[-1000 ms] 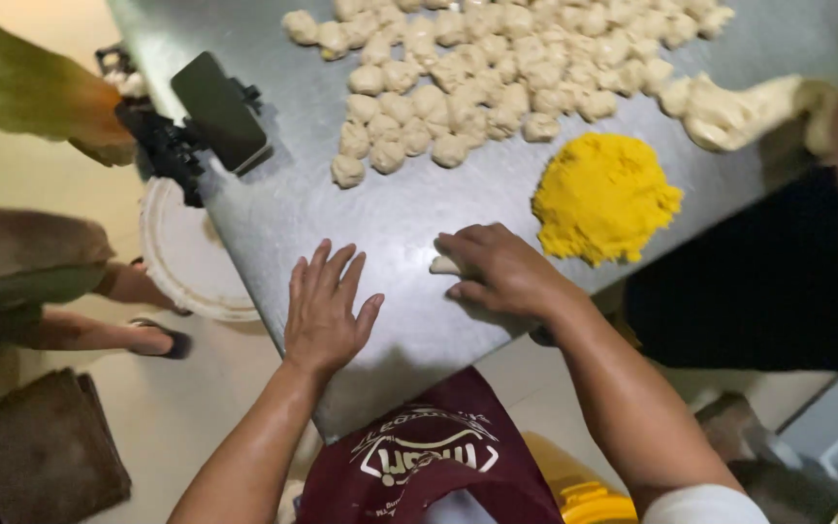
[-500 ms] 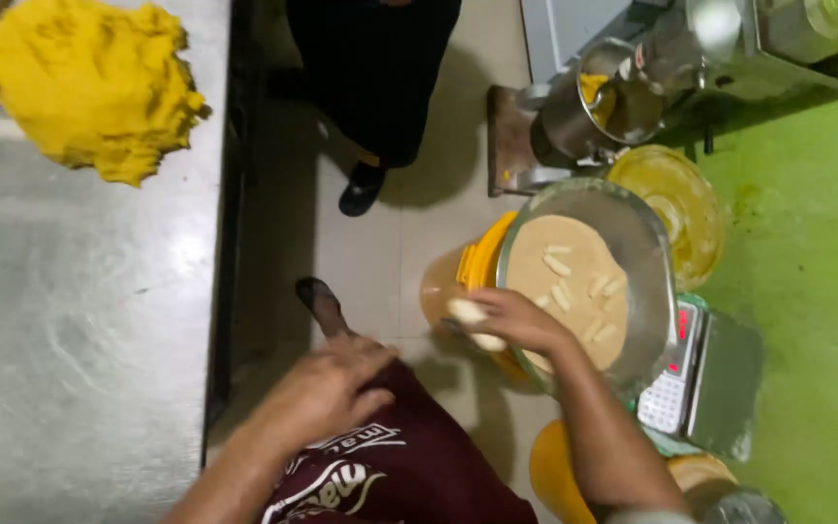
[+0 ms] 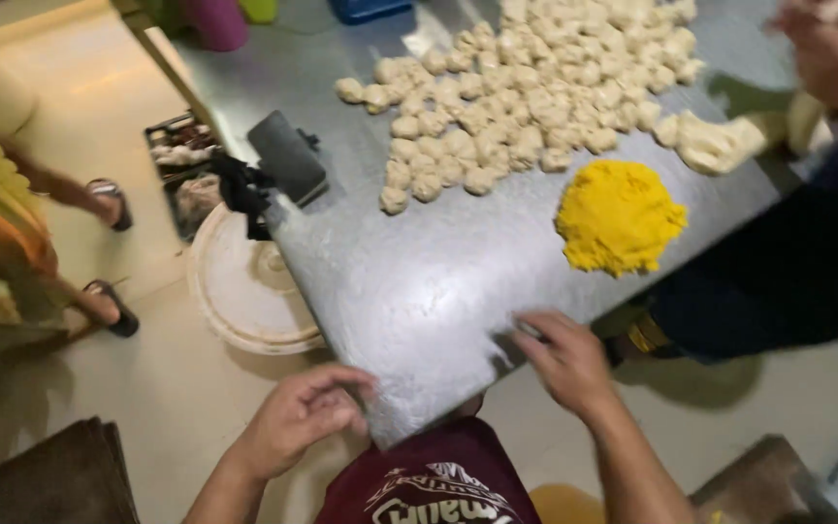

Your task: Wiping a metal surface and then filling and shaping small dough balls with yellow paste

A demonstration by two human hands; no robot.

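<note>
My left hand (image 3: 298,417) hovers at the near corner of the steel table (image 3: 409,291), fingers loosely curled, holding nothing. My right hand (image 3: 564,359) rests palm down on the table's near edge, fingers spread, with nothing in it. Beyond it lies a mound of yellow filling (image 3: 621,215). Further back sit several pale dough balls (image 3: 526,107) in a wide cluster, with a larger lump of dough (image 3: 715,144) to their right.
Another person's hand (image 3: 831,53) works at the far right; a dark-clothed person (image 3: 788,281) stands by the table's right side. A black device (image 3: 288,155) sits at the table's left edge. A white bucket lid (image 3: 244,286) and sandalled feet (image 3: 109,306) are on the floor left.
The view has swung back from the bowl and scale on the right to the table. My right hand no longer holds a dough piece and now rests on the table edge.
</note>
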